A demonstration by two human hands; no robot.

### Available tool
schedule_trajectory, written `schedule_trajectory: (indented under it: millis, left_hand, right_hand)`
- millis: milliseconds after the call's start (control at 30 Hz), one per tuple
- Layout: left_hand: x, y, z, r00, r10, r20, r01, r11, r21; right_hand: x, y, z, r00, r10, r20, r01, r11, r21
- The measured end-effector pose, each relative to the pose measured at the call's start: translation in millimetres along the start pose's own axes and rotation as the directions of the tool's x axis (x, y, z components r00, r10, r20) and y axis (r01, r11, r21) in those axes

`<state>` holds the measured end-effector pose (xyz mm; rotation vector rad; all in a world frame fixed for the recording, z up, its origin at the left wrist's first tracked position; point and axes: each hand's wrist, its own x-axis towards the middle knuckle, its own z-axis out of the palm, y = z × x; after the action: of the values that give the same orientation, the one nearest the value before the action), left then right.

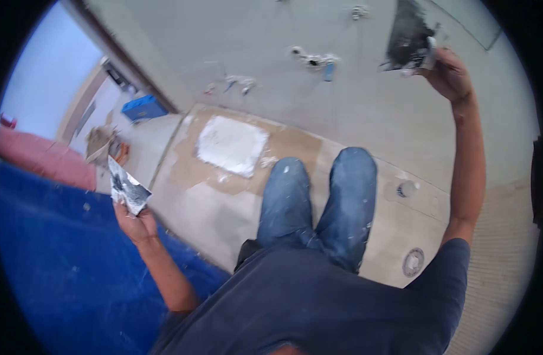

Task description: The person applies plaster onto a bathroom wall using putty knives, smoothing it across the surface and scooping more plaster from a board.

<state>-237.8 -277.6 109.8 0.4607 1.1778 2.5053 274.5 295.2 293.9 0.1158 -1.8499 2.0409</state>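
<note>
My left hand (pixel 135 223) is low at the left, closed on the handle of a small plaster-smeared putty knife (pixel 126 188), blade pointing up, above a blue sheet (pixel 58 266). My right hand (pixel 448 74) is raised at the upper right against a pale grey wall (pixel 354 112), gripping a wide dark trowel (pixel 408 36) that carries grey plaster and lies against the wall. My legs in blue jeans (pixel 318 201) stand on a floor covered with cardboard (pixel 224 195).
A white plaster patch (pixel 232 145) lies on the cardboard. Wall openings with loose wires (pixel 314 59) sit at mid wall. A blue crate (pixel 143 108) and a bucket (pixel 100 144) stand by the doorway at left. A round floor drain (pixel 413 261) is at right.
</note>
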Motion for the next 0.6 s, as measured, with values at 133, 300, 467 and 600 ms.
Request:
schedule_trajectory:
  millis: [133,300,467,600]
  left_hand:
    - [-80,19,32,0.995,0.007,-0.095,-0.002,0.999,0.048]
    - [-134,45,12,0.99,0.034,-0.138,-0.006,0.979,0.203]
    - [-147,38,28,0.984,0.013,-0.18,0.012,0.99,0.14]
    - [-152,20,26,0.993,-0.045,-0.107,0.062,0.986,0.156]
  right_hand:
    - [-5,0,26,0.996,-0.057,-0.074,0.06,0.997,0.051]
    - [92,22,45,0.994,-0.082,0.071,0.061,0.963,0.262]
    - [197,25,102,0.917,-0.174,0.36,-0.043,0.852,0.522]
    - [231,39,162,0.969,-0.075,0.237,-0.028,0.914,0.405]
